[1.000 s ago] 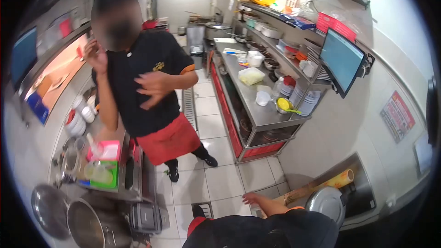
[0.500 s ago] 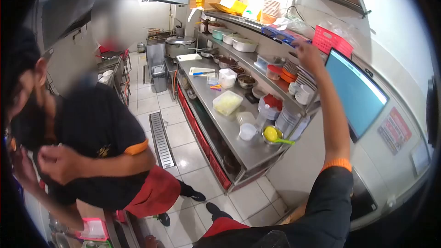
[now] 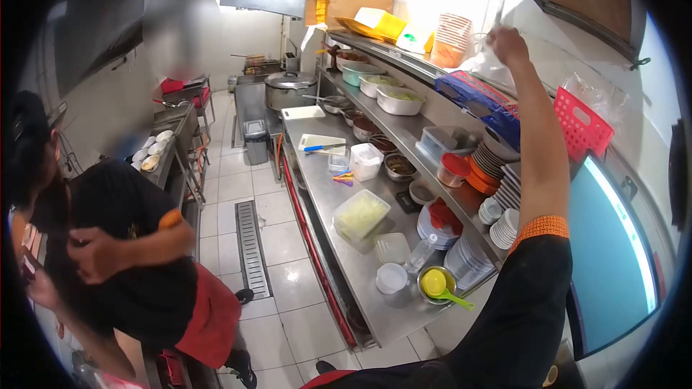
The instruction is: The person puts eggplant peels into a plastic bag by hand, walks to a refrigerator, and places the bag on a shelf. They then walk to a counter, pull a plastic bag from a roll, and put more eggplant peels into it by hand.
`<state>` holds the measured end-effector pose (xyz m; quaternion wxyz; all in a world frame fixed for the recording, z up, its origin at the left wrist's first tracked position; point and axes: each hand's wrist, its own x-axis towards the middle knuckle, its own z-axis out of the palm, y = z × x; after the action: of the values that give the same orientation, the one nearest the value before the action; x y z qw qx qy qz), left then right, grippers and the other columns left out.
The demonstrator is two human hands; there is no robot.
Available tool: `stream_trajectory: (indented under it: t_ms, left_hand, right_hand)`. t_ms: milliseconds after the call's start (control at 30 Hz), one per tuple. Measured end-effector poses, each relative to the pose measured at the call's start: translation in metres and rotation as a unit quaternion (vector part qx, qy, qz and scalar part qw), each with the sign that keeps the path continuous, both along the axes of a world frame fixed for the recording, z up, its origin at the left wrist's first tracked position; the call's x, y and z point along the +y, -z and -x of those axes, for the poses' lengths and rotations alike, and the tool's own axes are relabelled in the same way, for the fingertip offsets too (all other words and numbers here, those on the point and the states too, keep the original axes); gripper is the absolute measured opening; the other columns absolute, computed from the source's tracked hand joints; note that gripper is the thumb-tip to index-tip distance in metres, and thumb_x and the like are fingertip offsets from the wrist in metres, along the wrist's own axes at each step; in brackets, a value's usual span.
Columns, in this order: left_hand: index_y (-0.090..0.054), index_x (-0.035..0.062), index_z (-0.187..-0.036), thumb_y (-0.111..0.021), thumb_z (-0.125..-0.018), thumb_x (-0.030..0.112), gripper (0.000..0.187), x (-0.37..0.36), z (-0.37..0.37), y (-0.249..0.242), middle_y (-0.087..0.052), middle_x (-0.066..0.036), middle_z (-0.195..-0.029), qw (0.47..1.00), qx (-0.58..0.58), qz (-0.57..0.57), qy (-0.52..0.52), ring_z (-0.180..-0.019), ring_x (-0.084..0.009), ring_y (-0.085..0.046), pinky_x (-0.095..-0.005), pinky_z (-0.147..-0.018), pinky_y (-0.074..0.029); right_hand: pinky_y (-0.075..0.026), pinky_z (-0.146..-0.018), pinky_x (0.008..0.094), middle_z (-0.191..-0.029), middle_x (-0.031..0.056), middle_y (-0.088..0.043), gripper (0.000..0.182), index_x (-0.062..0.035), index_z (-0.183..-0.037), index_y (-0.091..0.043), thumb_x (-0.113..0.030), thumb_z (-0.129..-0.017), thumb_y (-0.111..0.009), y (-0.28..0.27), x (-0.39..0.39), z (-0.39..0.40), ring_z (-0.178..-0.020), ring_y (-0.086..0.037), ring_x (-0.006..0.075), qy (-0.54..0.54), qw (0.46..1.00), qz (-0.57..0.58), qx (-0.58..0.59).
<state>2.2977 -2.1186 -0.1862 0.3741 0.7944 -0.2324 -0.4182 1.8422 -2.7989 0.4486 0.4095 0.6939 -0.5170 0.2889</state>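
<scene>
My right hand [image 3: 509, 47] is raised at the upper shelf, its fingers curled inward beside a clear plastic bag [image 3: 481, 54]. What the fingers hold, if anything, I cannot make out. Just below the hand lies a blue and red plastic packet [image 3: 479, 101] on the shelf edge. To its left stands a stack of paper cups [image 3: 451, 39] in a clear wrapper. A pink perforated basket [image 3: 582, 124] hangs or stands to the right of my forearm. My left hand is outside the view.
A co-worker in a black shirt [image 3: 122, 245] stands at the left, with another person beyond. The steel counter [image 3: 375, 302] holds food tubs, a knife [image 3: 324, 148] and a yellow ladle [image 3: 436, 283]. A screen [image 3: 616, 266] is close on the right.
My right hand has risen from the blue packet to the plastic bag behind it. The view has moved closer to the shelves. The co-worker now appears further left.
</scene>
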Motion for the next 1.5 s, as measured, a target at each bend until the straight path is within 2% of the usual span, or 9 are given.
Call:
stream_trajectory:
  t_ms: [133, 200, 333, 433, 533, 867, 1033, 1300, 1500]
  left_hand:
    - [-0.061, 0.0047, -0.127, -0.065, -0.092, 0.04, 0.049, -0.016, 0.018, 0.004, -0.061, -0.017, -0.123, 1.0, 0.001, 0.007, -0.01, -0.119, -0.0361, -0.056, -0.044, -0.102, -0.044]
    - [-0.06, 0.0048, -0.127, -0.065, -0.092, 0.04, 0.05, -0.016, 0.025, 0.002, -0.06, -0.017, -0.124, 1.0, 0.001, 0.01, -0.02, -0.119, -0.0363, -0.056, -0.0438, -0.103, -0.043]
    - [-0.06, 0.005, -0.129, -0.066, -0.092, 0.041, 0.052, -0.007, 0.041, 0.003, -0.06, -0.017, -0.127, 0.999, 0.011, 0.016, -0.05, -0.121, -0.0365, -0.055, -0.0433, -0.105, -0.042]
    - [-0.059, 0.0052, -0.13, -0.067, -0.092, 0.042, 0.053, 0.004, 0.057, 0.004, -0.059, -0.017, -0.128, 0.997, 0.019, 0.014, -0.073, -0.122, -0.0367, -0.054, -0.0429, -0.106, -0.041]
    - [-0.059, 0.0054, -0.131, -0.067, -0.091, 0.042, 0.054, 0.016, 0.072, 0.004, -0.058, -0.017, -0.13, 0.995, 0.031, 0.019, -0.093, -0.124, -0.0369, -0.053, -0.0426, -0.107, -0.04]
    - [-0.04, 0.0042, -0.144, -0.068, -0.096, 0.023, 0.059, -0.169, 0.118, -0.079, -0.046, -0.018, -0.144, 0.937, 0.072, 0.266, 0.214, -0.13, -0.0332, -0.052, -0.0416, -0.106, -0.045]
    - [-0.021, 0.0164, -0.157, -0.083, -0.081, 0.039, 0.101, -0.347, 0.169, -0.278, -0.017, -0.028, -0.16, 0.663, -0.255, 0.546, 0.443, -0.151, -0.0471, -0.014, -0.0567, -0.119, -0.024]
    - [-0.013, 0.0215, -0.158, -0.092, -0.063, 0.051, 0.128, -0.568, 0.294, -0.489, -0.003, -0.039, -0.154, 0.71, -0.162, 0.665, 0.163, -0.146, -0.0548, -0.014, -0.0536, -0.118, -0.027]
    - [-0.049, 0.009, -0.137, -0.082, -0.079, 0.025, 0.069, -0.629, 0.335, -0.52, -0.033, -0.033, -0.144, 0.642, -0.189, 0.724, 0.168, -0.127, -0.0486, -0.045, -0.0489, -0.108, -0.04]
  right_hand:
    - [-0.057, -0.075, 0.0406, -0.09, 0.0143, -0.074, 0.028, -0.0032, -0.1, -0.066, -0.031, -0.096, -0.066, -0.061, 0.006, -0.006, -0.085, -0.073, 0.0271, 0.056, 0.988, -0.13, -0.067]
    - [-0.059, -0.072, 0.0348, -0.092, 0.0114, -0.074, 0.021, -0.0025, -0.107, -0.062, -0.022, -0.099, -0.061, -0.072, 0.009, -0.01, -0.088, -0.073, 0.0205, -0.316, 0.849, 0.011, -0.423]
    - [-0.057, -0.062, 0.0249, -0.085, 0.0071, -0.069, 0.014, 0.0006, -0.097, -0.062, -0.013, -0.094, -0.06, -0.13, -0.013, -0.007, -0.077, -0.071, 0.0158, -0.541, 0.827, 0.114, -0.103]
    - [-0.053, -0.058, 0.0237, -0.081, 0.0083, -0.068, 0.012, 0.001, -0.096, -0.064, -0.009, -0.093, -0.06, -0.12, 0.094, -0.071, -0.069, -0.067, 0.0149, -0.651, 0.718, 0.06, -0.241]
    - [-0.047, -0.057, 0.0268, -0.088, 0.0073, -0.065, 0.012, -0.0028, -0.105, -0.056, -0.003, -0.096, -0.047, -0.134, 0.024, -0.033, -0.065, -0.058, 0.0111, -0.217, 0.948, -0.202, -0.119]
    - [-0.049, -0.086, 0.0399, -0.104, 0.0219, -0.069, 0.02, -0.0006, -0.108, -0.06, -0.014, -0.094, -0.056, -0.076, 0.024, -0.039, -0.096, -0.065, 0.033, -0.135, 0.981, -0.13, -0.044]
    - [-0.049, -0.09, 0.042, -0.11, 0.0237, -0.069, 0.022, -0.0011, -0.11, -0.061, -0.016, -0.094, -0.06, -0.081, 0.025, -0.02, -0.106, -0.066, 0.0356, -0.084, 0.988, -0.123, 0.029]
    - [-0.049, -0.087, 0.0426, -0.104, 0.0202, -0.069, 0.026, -0.0021, -0.107, -0.06, -0.026, -0.098, -0.061, -0.088, 0.134, -0.039, -0.1, -0.065, 0.0343, -0.073, 0.982, -0.134, 0.11]
    - [-0.05, -0.091, 0.043, -0.109, 0.0167, -0.071, 0.019, -0.0066, -0.111, -0.068, -0.016, -0.096, -0.06, -0.096, 0.271, -0.064, -0.104, -0.067, 0.0282, -0.128, 0.954, 0.256, 0.091]
